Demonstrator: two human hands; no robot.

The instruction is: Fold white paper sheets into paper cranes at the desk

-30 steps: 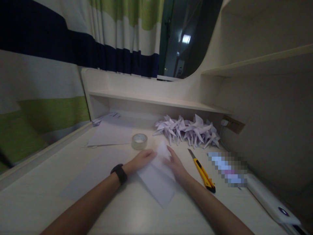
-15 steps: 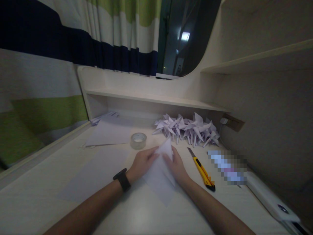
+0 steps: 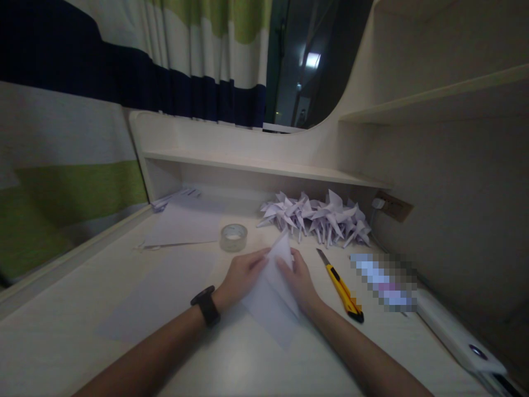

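Observation:
Between my hands is a sheet of white paper (image 3: pixel 270 300), partly folded, its pointed corner raised toward the back of the desk. My left hand (image 3: pixel 244 275) pinches its left edge, thumb on top; a dark watch (image 3: pixel 205 305) is on that wrist. On the other edge, my right hand (image 3: pixel 298 278) grips the paper with its thumb pressed on the folded face and fingers behind. The lower part of the sheet spreads toward me over the desk. A roll of clear tape (image 3: pixel 233 238) lies just beyond my left hand, and a yellow utility knife (image 3: pixel 342 289) with its blade out lies right of my right hand.
Folded paper pinwheels (image 3: pixel 318 218) are heaped at the back right. Flat white sheets (image 3: pixel 185 220) lie at the left, with another sheet (image 3: pixel 159 295) nearer. A blurred-out bright object (image 3: pixel 384 284) and a white device (image 3: pixel 458 331) line the right side. A low shelf (image 3: pixel 256 168) spans the back.
The near flap of the paper has shifted slightly to the right, and the right thumb has moved a little. Both hands still hold the sheet in about the same place.

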